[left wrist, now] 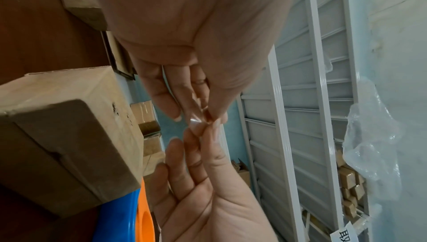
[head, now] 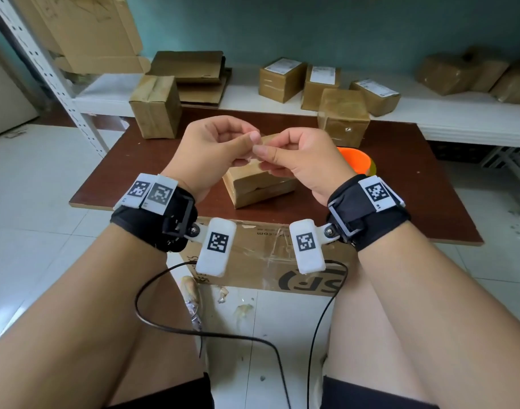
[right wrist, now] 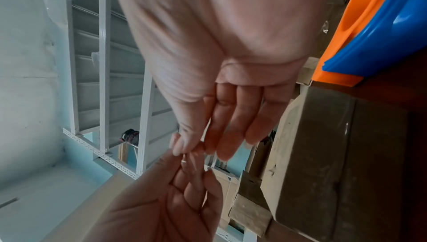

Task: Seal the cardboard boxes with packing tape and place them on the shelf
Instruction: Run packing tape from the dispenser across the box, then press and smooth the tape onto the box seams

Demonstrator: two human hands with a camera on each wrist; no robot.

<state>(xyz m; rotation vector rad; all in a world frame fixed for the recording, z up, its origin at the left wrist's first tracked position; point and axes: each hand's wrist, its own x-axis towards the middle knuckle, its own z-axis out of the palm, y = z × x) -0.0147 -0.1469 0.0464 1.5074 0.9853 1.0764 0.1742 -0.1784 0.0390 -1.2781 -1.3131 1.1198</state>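
I pinch a small clear scrap of tape [left wrist: 195, 120] between thumb and fingers of my left hand [head: 220, 149] and right hand [head: 294, 156], above the cardboard box [head: 258, 184] on the bench [head: 129, 169]; sealing seems the step, next likely freeing my fingers.

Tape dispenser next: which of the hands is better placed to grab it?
Right hand, probably. The orange-and-blue tape dispenser lies on the table just beyond it; the left hand would have to cross over. Both currently pinch a tape scrap.

Pale blue wall [head: 312, 22], white tiled floor [head: 25, 184], brown table [head: 129, 160].
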